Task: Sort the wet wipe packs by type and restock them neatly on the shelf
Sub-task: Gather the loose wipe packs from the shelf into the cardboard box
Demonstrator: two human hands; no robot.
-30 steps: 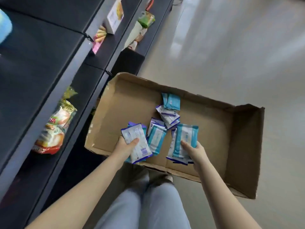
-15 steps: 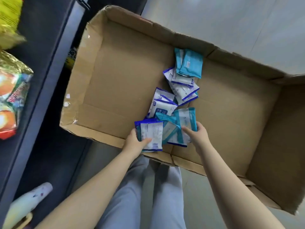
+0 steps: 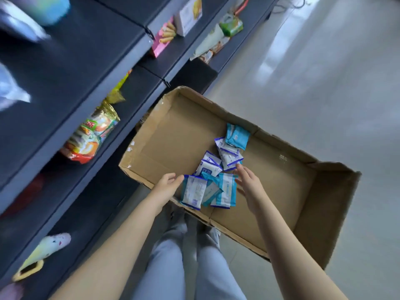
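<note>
A cardboard box [image 3: 281,146] is sitting open on the floor [image 3: 324,83], and the wet wipe packs [image 3: 208,167] are all lying inside it, strewn in a loose line from its far wall to its near wall. The left hand [image 3: 167,185] is reaching over the box's near wall with fingers straight and relaxed, gripping nothing. Its fingertips are lying just beside, perhaps touching, the edge of a white-and-blue pack [image 3: 193,191]. The right hand [image 3: 249,184] is hovering inside the box on the other side of that cluster, fingers spread and holding nothing, close against a teal pack [image 3: 227,189].

The hands seem to be bracketing this near cluster to gather it, probably because the two types are overlapping here and need pulling apart. Toward the box's middle, more white packs with dark blue trim [image 3: 229,153] are lying heaped, and a further teal one [image 3: 237,136] is resting by the far wall.

The dark shelf [image 3: 75,61] is standing just left of the box, with a snack bag [image 3: 91,137] lying on one tier. Whether any wipes are on it, I cannot tell.
</note>
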